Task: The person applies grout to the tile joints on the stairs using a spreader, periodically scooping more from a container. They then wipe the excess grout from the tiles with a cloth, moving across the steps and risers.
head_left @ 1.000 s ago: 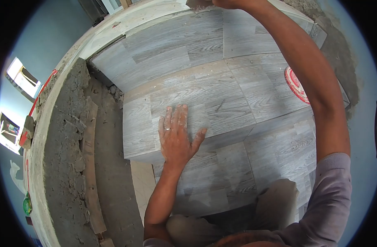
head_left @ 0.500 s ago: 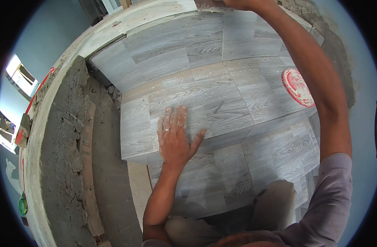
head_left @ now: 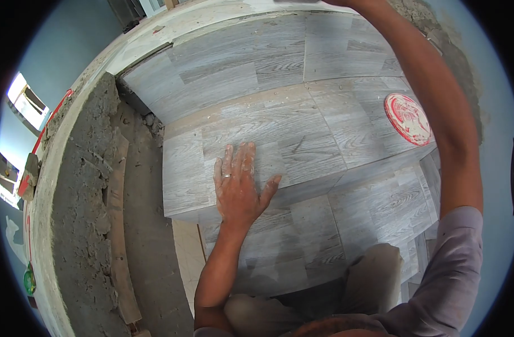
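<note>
My left hand (head_left: 238, 185) lies flat, fingers spread, on a grey wood-grain tile (head_left: 302, 135) near the front edge of a tiled step. A ring shows on one finger. My right arm (head_left: 436, 101) reaches up and away across the tiles, and its hand is cut off by the top edge of the view. More grey tiles (head_left: 257, 62) cover the surface further up and the lower step (head_left: 302, 247) in front of my knees.
A round red-and-white disc (head_left: 407, 119) lies on the tiles at the right. Rough grey mortar (head_left: 83, 185) and a wooden plank (head_left: 119, 236) run along the left side. A pale untiled patch (head_left: 186, 253) sits below the step's left corner.
My right hand, seen at the top edge before, has slid up out of the frame. My left hand has stayed flat on the same tile.
</note>
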{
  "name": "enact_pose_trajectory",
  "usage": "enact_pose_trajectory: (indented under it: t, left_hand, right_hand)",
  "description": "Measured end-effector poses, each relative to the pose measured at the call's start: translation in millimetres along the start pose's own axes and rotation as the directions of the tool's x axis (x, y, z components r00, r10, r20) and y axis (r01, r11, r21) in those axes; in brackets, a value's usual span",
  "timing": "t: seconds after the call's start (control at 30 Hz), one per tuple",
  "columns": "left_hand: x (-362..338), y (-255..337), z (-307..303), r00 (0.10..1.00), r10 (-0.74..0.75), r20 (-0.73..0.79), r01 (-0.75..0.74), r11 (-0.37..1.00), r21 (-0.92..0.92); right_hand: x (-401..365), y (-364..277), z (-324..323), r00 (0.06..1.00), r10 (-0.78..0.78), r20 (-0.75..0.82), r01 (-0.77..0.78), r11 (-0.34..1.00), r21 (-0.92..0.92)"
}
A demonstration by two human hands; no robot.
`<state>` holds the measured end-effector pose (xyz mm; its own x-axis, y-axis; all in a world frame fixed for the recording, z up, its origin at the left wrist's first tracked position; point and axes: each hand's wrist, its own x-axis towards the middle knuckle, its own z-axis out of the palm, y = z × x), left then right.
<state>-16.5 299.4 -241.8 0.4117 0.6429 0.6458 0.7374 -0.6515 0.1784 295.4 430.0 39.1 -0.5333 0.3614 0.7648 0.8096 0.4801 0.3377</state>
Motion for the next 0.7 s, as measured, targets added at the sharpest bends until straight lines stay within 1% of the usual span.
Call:
enact_pose_trajectory:
  t: [0.03,0.07,0.1,0.13,0.17,0.2,0.23,0.27,0.33,0.37,0.43,0.5,0.6,0.67,0.7]
  left_hand:
    - [0.4,0.2,0.3,1.0,-0.004,0.003,0.004,1.0,-0.008]
    - [0.4,0.1,1.2,1.0,-0.007,0.0,0.007,1.0,-0.013]
    - [0.4,-0.7,2.4,1.0,0.004,-0.009,-0.004,1.0,-0.015]
    - [-0.6,-1.6,3.4,1.0,0.013,-0.016,-0.013,1.0,-0.015]
    - [-0.8,-1.4,2.5,1.0,0.008,-0.01,-0.008,1.0,-0.015]
    - [0.5,0.1,0.6,1.0,0.003,-0.007,-0.003,1.0,-0.026]
    - [0.8,1.1,-0.6,1.0,-0.001,-0.006,0.0,0.999,-0.039]
    - [0.3,1.0,-0.3,1.0,-0.003,-0.008,0.003,0.999,-0.042]
    - [0.6,0.6,0.2,1.0,-0.004,0.003,0.004,0.999,-0.041]
    - [0.5,0.2,0.5,1.0,-0.004,0.002,0.004,0.999,-0.042]
    - [0.1,-0.5,1.5,1.0,-0.003,-0.004,0.003,0.999,-0.048]
    - [0.4,-0.4,0.9,1.0,-0.002,-0.006,0.001,0.999,-0.046]
    - [-0.3,-0.7,1.1,1.0,0.007,-0.01,-0.008,0.999,-0.047]
    - [-0.5,-1.1,0.6,1.0,0.005,-0.014,-0.006,0.999,-0.051]
    - [0.1,-1.4,0.2,1.0,0.005,-0.013,-0.006,0.999,-0.054]
  right_hand:
    - [-0.2,-7.8,-8.6,0.97,0.028,0.242,-0.004,0.995,-0.099]
    - [-3.3,-7.7,-13.8,0.881,0.082,0.466,0.014,0.98,-0.199]
    - [-4.7,-10.4,-18.7,0.846,0.075,0.528,0.04,0.978,-0.204]
    - [-8.2,-4.0,-21.0,0.845,0.073,0.53,0.043,0.978,-0.203]
    - [-14.3,4.9,-22.1,0.842,-0.068,0.535,0.227,0.944,-0.238]
    - [-18.4,9.9,-20.7,0.813,-0.206,0.544,0.401,0.876,-0.269]
    - [-19.3,7.6,-20.0,0.815,-0.143,0.562,0.366,0.878,-0.309]
    - [-17.6,8.8,-15.3,0.813,-0.145,0.564,0.37,0.876,-0.309]
    - [-9.8,10.4,-1.5,0.783,-0.255,0.567,0.484,0.823,-0.297]
    - [-0.9,0.5,1.9,0.782,-0.255,0.568,0.484,0.823,-0.298]
    - [21.8,-21.9,17.0,0.787,-0.329,0.522,0.507,0.827,-0.242]
    - [40.5,-32.5,41.1,0.798,-0.45,0.4,0.555,0.807,-0.201]
    - [64.5,-72.4,49.7,0.798,-0.439,0.412,0.549,0.813,-0.197]
    - [78.8,-76.7,58.3,0.85,-0.441,0.288,0.495,0.855,-0.156]
    - [81.9,-76.5,59.1,0.849,-0.514,0.118,0.527,0.837,-0.148]
